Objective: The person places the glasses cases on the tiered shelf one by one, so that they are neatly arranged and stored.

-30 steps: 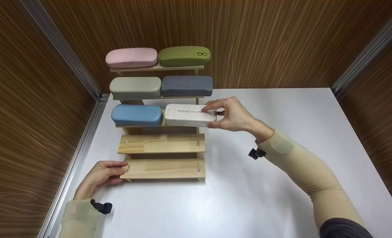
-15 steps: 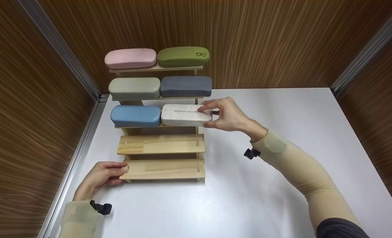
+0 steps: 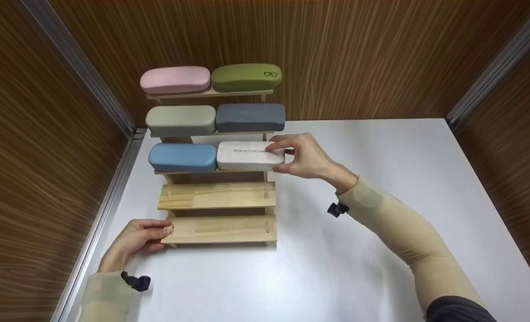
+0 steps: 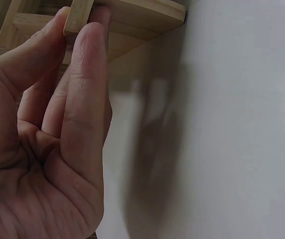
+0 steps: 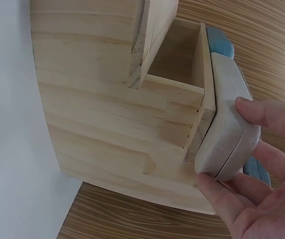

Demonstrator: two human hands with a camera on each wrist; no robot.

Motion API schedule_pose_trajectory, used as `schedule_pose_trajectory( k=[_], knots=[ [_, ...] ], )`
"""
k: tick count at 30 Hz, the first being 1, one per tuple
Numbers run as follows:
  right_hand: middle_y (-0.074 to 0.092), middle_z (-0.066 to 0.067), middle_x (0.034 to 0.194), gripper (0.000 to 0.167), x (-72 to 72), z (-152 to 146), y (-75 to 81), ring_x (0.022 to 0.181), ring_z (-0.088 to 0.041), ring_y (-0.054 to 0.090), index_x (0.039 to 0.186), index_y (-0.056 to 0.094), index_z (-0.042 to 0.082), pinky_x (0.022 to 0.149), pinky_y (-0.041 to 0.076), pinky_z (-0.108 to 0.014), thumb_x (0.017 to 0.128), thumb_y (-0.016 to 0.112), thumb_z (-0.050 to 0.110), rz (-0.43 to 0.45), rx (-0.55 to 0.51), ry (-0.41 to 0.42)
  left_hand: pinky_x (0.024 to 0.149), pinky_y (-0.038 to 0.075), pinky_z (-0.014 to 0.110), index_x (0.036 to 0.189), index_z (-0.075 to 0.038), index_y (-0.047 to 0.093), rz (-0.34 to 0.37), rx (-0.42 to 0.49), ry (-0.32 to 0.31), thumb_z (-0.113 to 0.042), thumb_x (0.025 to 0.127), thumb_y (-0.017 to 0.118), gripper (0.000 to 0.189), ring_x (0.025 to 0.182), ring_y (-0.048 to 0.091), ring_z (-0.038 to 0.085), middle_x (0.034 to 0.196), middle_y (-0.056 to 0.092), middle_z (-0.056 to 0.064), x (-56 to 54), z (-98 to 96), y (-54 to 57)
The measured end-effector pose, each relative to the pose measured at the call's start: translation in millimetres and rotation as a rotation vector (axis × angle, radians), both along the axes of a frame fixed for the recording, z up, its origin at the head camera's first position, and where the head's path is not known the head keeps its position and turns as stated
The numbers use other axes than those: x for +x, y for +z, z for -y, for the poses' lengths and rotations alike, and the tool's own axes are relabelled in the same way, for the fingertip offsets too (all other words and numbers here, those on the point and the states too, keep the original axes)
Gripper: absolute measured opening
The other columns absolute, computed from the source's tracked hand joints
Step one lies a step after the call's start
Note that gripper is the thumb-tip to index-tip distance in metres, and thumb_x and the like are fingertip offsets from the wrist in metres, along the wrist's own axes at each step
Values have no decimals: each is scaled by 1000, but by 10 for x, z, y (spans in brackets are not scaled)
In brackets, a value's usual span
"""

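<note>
A white glasses case (image 3: 245,155) with printed lettering rests on the third tier of a wooden stepped rack (image 3: 220,229). My right hand (image 3: 307,156) grips its right end between thumb and fingers; in the right wrist view the case (image 5: 224,119) lies along the shelf edge. Left of it, end to end, sits a blue glasses case (image 3: 182,157). My left hand (image 3: 135,239) pinches the left end of the lowest tier; the left wrist view shows thumb and fingertips on the board's end (image 4: 78,17).
Higher tiers hold a pale green case (image 3: 181,119), a dark grey case (image 3: 250,117), a pink case (image 3: 175,79) and a green case (image 3: 246,77). The rack stands on a white table (image 3: 372,214), with wood-grain walls (image 3: 359,58) behind and at both sides.
My right hand has slid the white case a little left, up to the blue case. My left hand keeps its hold on the rack.
</note>
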State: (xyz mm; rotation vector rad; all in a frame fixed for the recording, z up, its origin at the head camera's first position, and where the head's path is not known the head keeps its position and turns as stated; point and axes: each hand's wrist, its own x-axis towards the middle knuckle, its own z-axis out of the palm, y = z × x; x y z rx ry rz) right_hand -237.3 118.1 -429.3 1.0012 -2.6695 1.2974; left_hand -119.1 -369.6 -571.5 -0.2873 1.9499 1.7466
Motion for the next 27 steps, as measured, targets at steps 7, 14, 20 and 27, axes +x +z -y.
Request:
schedule_pose_trajectory(
  k=[7,14,20,27],
  knots=[
    [74,-23,149,41,-8,-15,-29,143,-39,70,126,84,4,108,68,-48,86,92,3,-21,14,-7,81,73,25,123,-16,86,-3,-17,4,-10,101,83,23,92,80,5,105,83,-13,-12,7,4],
    [75,-22,146,45,27,-169,-43,136,-41,74,132,82,5,105,70,-57,89,93,15,-79,26,-38,79,72,24,129,-14,85,-7,-33,-13,-10,101,83,28,91,80,5,105,83,-14,-47,-4,33],
    [75,-19,148,43,118,-406,-81,137,-41,73,135,81,5,105,69,-60,95,89,15,-81,25,-81,74,72,23,134,-4,81,-43,-113,-39,-11,101,84,34,87,79,3,106,84,-13,-67,-34,132],
    [76,-19,146,38,195,-658,-208,138,-41,73,135,80,4,107,68,-62,98,86,11,-61,48,-118,76,73,28,137,6,76,-134,-285,-142,-14,102,83,41,88,80,6,118,87,5,-20,-105,344]
  ],
)
